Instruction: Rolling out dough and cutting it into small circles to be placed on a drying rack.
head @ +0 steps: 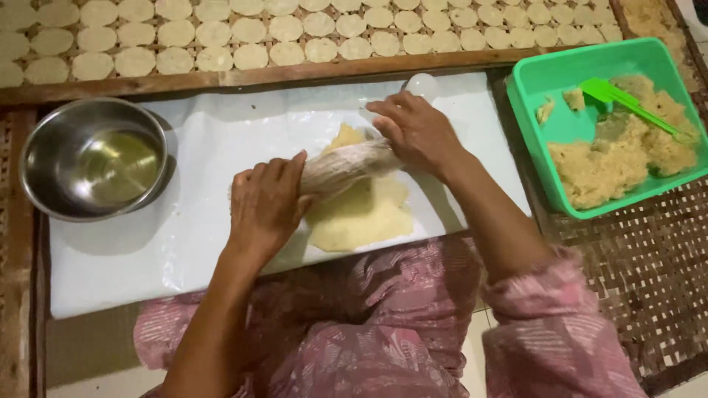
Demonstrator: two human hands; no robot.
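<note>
Both hands, left (265,203) and right (414,133), curl over a wrapped roller (346,168), pressing it across the dough (361,214) mid-sheet. The dough is already flat but ragged. Rows of cut rounds (295,33) lie far; more dough waits in the green tub (582,66) at right.

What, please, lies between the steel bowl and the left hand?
Only bare white sheet between the bowl and left hand, in the head view.
</note>
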